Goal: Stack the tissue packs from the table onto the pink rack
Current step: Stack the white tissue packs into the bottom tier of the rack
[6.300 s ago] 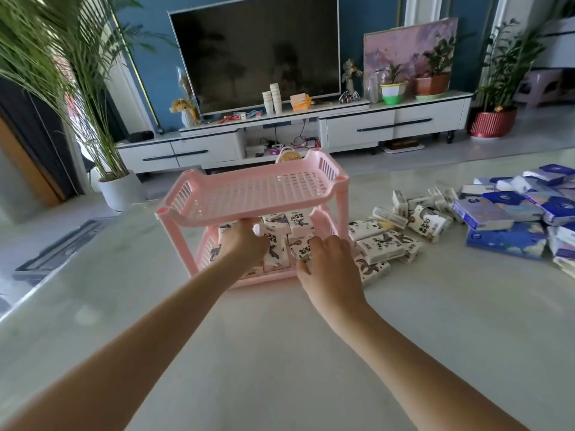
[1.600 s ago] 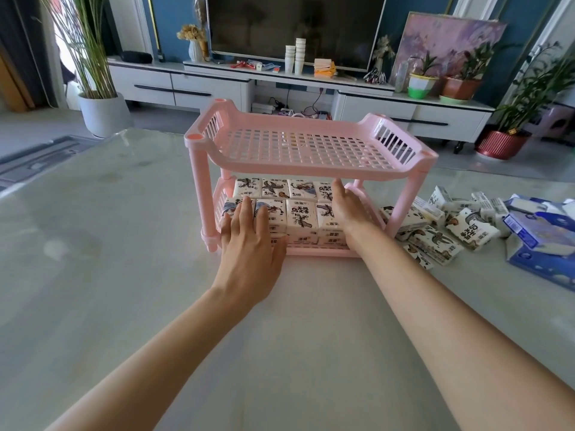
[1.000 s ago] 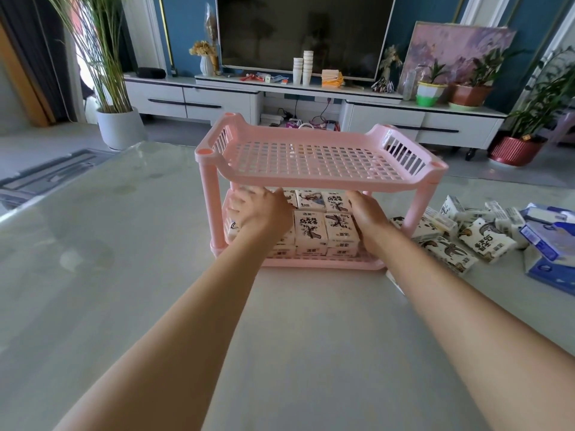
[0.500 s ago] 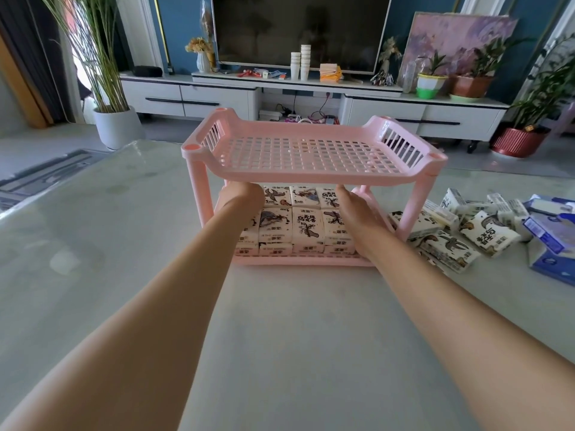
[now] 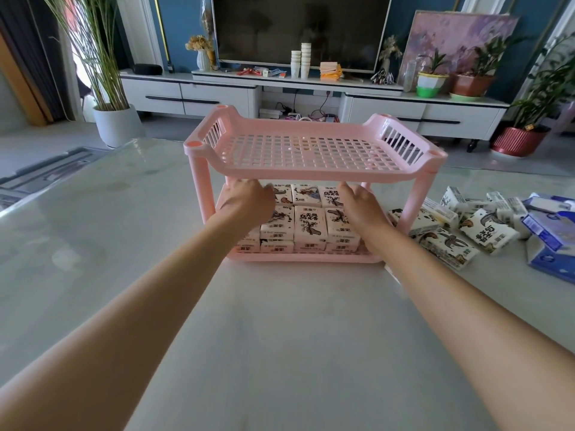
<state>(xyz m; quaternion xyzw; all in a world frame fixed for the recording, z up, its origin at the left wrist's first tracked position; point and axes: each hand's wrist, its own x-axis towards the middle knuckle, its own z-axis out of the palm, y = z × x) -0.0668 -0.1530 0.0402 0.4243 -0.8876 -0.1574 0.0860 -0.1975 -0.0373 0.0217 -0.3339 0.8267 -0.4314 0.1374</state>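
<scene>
The pink rack [image 5: 311, 173] stands on the table with its top shelf bare. Its lower shelf is packed with white printed tissue packs [image 5: 309, 226], set in rows and two layers deep at the front. Both hands reach under the top shelf. My left hand [image 5: 249, 202] rests on the packs at the left end, fingers bent over the back row. My right hand [image 5: 361, 206] lies on the packs at the right end, fingers stretched toward the back. Several more loose tissue packs [image 5: 448, 244] lie on the table just right of the rack.
Blue tissue packs [image 5: 550, 236] lie at the far right edge. The pale glossy table [image 5: 280, 321] stretches toward me and to the left. Beyond it stand a white TV cabinet [image 5: 311, 98] and a potted plant [image 5: 116, 124].
Both hands have stayed inside the lower shelf, shifting slightly on the packs. My left hand sat lower at the front 1.6 s ago and now lies farther in.
</scene>
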